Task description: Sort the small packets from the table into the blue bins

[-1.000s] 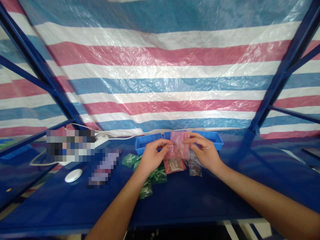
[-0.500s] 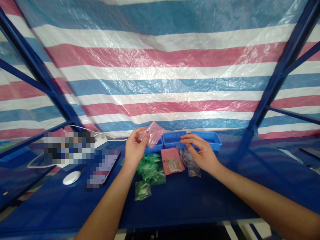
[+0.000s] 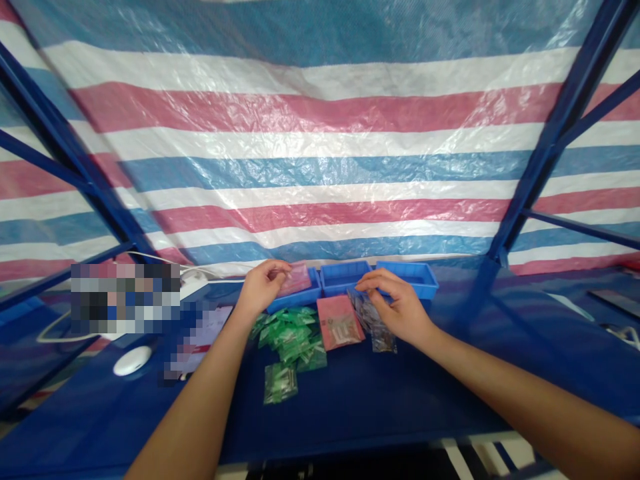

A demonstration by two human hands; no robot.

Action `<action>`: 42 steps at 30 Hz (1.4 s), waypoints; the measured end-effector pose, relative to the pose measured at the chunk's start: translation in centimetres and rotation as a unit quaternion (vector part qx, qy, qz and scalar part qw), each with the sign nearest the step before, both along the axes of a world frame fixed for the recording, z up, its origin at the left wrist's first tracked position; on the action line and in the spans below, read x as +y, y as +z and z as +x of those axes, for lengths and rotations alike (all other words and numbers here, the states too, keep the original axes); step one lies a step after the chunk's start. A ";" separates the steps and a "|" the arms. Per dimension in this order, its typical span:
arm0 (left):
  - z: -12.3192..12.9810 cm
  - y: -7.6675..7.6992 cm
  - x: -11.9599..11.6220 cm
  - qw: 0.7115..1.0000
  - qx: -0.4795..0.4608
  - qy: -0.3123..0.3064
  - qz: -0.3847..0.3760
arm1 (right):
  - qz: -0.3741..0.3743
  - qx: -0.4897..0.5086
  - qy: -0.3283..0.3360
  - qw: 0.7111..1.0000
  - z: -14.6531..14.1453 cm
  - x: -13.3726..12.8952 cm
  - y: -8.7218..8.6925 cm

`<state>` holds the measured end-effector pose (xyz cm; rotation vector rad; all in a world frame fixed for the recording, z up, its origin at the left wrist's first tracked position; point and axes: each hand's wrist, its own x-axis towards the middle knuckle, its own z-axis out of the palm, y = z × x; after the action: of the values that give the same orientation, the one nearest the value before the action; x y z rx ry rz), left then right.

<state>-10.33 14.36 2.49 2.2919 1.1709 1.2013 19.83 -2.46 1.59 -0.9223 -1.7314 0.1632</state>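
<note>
Pinched in my left hand (image 3: 264,285) is a pink translucent bag (image 3: 296,279), over the left blue bin (image 3: 313,293). My right hand (image 3: 400,303) hovers above the clear bags (image 3: 384,340), its fingertips close together; whether something thin is between them is too small to tell. A pink bag with small parts inside (image 3: 341,323) lies on the table between the two hands. Left of it is a heap of green bags (image 3: 290,333), with one green bag (image 3: 281,383) nearer the table's front edge.
Two more blue bins (image 3: 345,272) (image 3: 430,280) stand in the back row. On the left are a phone (image 3: 207,337), a round white object (image 3: 133,361) and white cables. Blue metal posts (image 3: 537,153) and a striped sheet (image 3: 320,143) rise behind the blue table (image 3: 380,407).
My left hand has moved slightly left and down with the pink bag, which now lies flatter over the left bin. My right hand has barely moved. The view has shifted slightly.
</note>
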 end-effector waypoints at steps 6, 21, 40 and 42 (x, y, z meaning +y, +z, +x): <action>-0.2 0.1 1.1 0.992 0.090 -0.075 -0.056 | -0.005 -0.008 0.007 1.000 -0.1 0.0 -0.1; 1.1 0.3 -2.9 0.976 0.198 -0.067 0.067 | -0.011 -0.044 0.003 0.999 0.2 0.4 -0.5; 0.9 -0.4 -2.6 0.969 0.222 -0.095 0.042 | -0.032 -0.070 -0.001 0.997 0.4 0.5 -0.7; 1.0 -0.4 -2.8 0.969 0.228 -0.090 0.041 | -0.030 -0.074 -0.005 0.997 0.4 0.5 -0.7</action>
<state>-9.33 11.57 2.11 2.7627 1.0302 0.6858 20.25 -1.97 0.93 -1.0083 -1.8678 0.1449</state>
